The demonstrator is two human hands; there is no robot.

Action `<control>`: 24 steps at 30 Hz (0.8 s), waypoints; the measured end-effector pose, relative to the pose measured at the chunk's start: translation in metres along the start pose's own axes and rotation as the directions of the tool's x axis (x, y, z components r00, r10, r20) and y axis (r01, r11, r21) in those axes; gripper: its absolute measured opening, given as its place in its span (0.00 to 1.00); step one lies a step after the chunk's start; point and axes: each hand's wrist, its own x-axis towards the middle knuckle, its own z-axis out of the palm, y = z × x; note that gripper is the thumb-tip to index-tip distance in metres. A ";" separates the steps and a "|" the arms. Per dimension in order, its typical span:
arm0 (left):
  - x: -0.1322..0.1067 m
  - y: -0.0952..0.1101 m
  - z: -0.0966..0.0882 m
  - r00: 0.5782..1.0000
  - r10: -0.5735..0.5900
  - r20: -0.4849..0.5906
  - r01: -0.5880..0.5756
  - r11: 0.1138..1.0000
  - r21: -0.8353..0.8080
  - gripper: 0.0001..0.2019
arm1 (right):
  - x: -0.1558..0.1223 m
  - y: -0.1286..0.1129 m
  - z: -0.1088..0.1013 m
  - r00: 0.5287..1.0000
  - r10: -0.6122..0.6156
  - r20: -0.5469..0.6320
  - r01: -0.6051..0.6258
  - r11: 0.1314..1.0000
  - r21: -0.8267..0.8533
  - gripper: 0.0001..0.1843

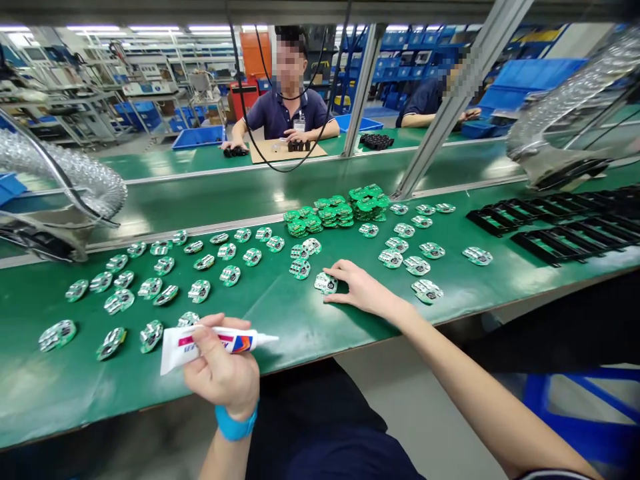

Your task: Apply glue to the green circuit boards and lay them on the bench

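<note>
My left hand (220, 370) is closed around a white glue tube (215, 345), held level over the near edge of the green bench (280, 313) with its nozzle pointing right. A blue band sits on that wrist. My right hand (360, 288) rests on the bench, fingers pinching a small round green circuit board (326, 283). Two more boards (300, 268) lie just behind it.
Several round boards (150, 288) lie spread at the left, others (417, 265) at the right, and stacks of boards (340, 212) at the back. Black trays (555, 227) sit far right. Foil ducts (75, 173) hang at both sides. Two people work across the conveyor (210, 193).
</note>
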 end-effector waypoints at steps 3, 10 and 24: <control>-0.004 0.001 0.005 0.999 -0.004 0.033 0.005 1.000 -0.029 0.17 | -0.009 -0.003 0.005 0.999 -0.024 -0.034 0.026 0.999 0.045 0.26; -0.016 0.005 0.010 0.996 0.024 0.086 -0.021 0.999 -0.034 0.18 | -0.026 -0.037 0.013 0.952 -0.207 -0.227 0.194 0.978 -0.078 0.22; -0.038 0.008 0.013 0.939 0.295 0.175 -0.308 0.950 0.054 0.18 | -0.036 -0.116 -0.005 0.895 -0.331 -0.300 0.315 0.944 -0.102 0.16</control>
